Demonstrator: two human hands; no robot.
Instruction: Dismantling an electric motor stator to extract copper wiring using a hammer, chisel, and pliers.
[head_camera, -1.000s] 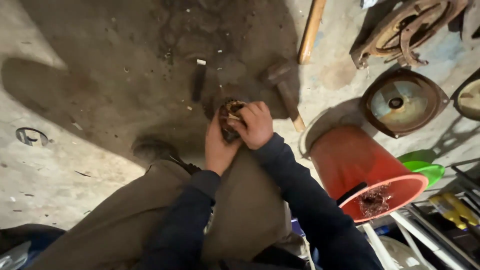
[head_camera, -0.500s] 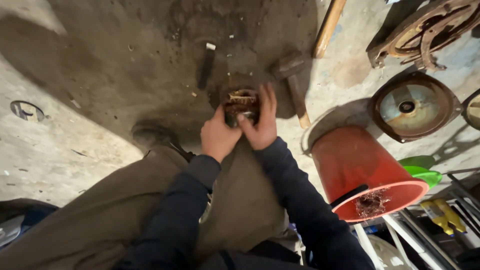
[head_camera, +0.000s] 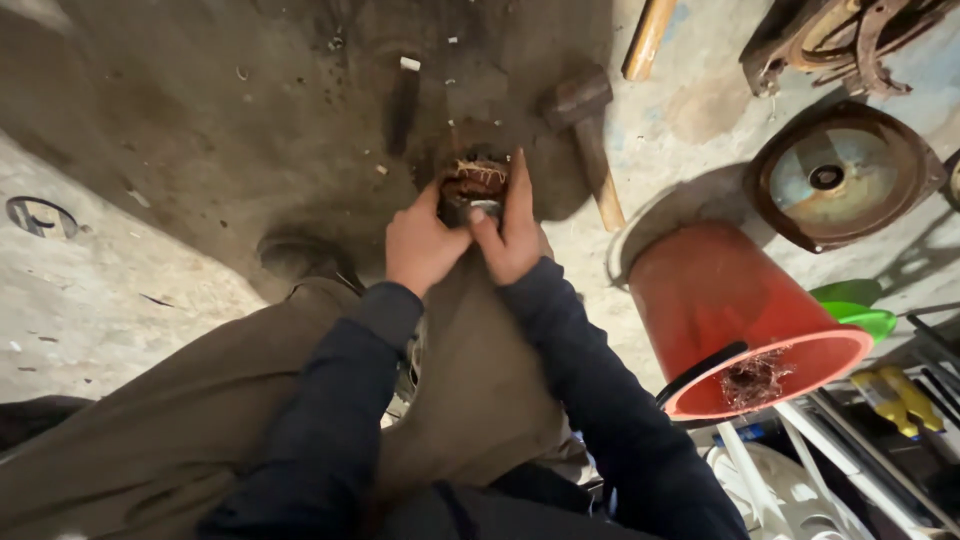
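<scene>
Both hands, left (head_camera: 425, 245) and right (head_camera: 512, 235), clamp their fingers on a rusty wound coil (head_camera: 474, 185), hammer (head_camera: 583, 130) at two o'clock, red bucket (head_camera: 735, 300) at four.

Light's dim and warm here, and my own big shadow darkens the concrete floor (head_camera: 150, 300) right where I'm working. Brighter patches sit far left and upper right. My sleeves go nearly black. Edges bend and stretch wide, and detail is soft, slightly smeared throughout.
</scene>
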